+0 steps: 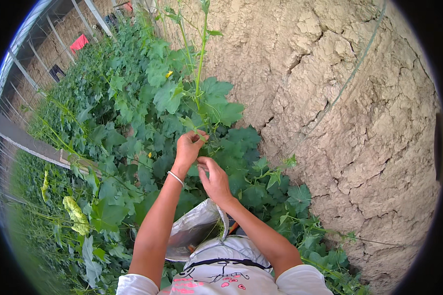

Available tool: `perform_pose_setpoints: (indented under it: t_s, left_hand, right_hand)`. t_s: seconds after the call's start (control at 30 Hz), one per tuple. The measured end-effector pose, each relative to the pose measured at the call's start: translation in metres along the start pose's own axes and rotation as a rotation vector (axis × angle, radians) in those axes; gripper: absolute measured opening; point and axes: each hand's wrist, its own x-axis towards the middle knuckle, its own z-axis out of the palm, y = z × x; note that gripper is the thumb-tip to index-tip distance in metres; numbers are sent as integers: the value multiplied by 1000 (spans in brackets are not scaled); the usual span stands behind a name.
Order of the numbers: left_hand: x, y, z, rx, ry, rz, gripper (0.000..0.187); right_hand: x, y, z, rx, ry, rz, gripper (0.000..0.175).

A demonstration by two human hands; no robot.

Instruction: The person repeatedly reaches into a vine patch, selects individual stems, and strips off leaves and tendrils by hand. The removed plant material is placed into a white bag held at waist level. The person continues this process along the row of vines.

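Note:
My left hand (189, 147), with a pale bangle at its wrist, pinches a green part of a climbing vine between thumb and fingers; whether stem or leaf is hard to tell. Just below and to the right, my right hand (215, 179) is partly curled beside the foliage, and its fingertips are too hidden to show whether they hold anything. An upright vine stem (201, 62) rises above both hands, with broad lobed leaves (221, 105) beside it. At my waist hangs an open whitish bag (195, 221) with some plant bits inside.
A cracked earthen wall (336, 110) stands on the right, with a thin cord (354, 70) across it. Dense vines spread to the left, with a yellow flower (169, 74) and crumpled yellow-green leaves (75, 215). A beam (29, 142) and metal frame bars (98, 16) cross the left side.

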Motion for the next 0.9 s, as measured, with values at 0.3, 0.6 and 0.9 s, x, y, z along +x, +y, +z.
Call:
perform_pose_setpoints:
  t_s: [0.3, 0.6, 0.9]
  left_hand:
    - [-15, 16, -6, -100, -200, -41, 10]
    - [-23, 25, -2, -236, -160, 38, 8]
    - [-41, 26, -12, -39, -252, 122, 7]
  right_hand:
    - [66, 50, -63, -86, -104, 151, 7]
    - [21, 86, -125, -582, -107, 509, 10]
    - [103, 10, -92, 501, -420, 540, 42]
